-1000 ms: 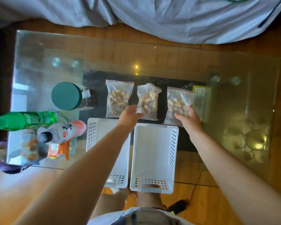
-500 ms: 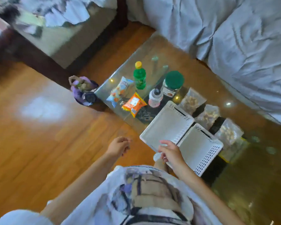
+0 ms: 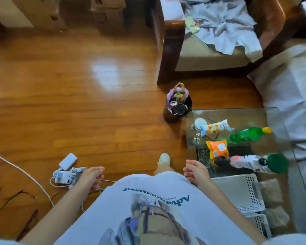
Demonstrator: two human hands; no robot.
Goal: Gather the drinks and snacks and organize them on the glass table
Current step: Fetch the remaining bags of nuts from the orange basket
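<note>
Place: I'm looking down into a home living room.
Floor: glossy wooden floor (image 3: 64, 96) across the left and middle.
Seating: far right, a dark wood armchair (image 3: 170, 55) with a crumpled grey cloth (image 3: 224, 27) on its cushion.
Table: right, a low glass table (image 3: 281, 119) with snack packets and drink bottles on it.
Clutter: near left, chargers and cables (image 3: 65, 174) lying on the floor.

Both hands (image 3: 91, 176) (image 3: 196, 171) off the baskets (image 3: 237, 190), now empty.
</note>
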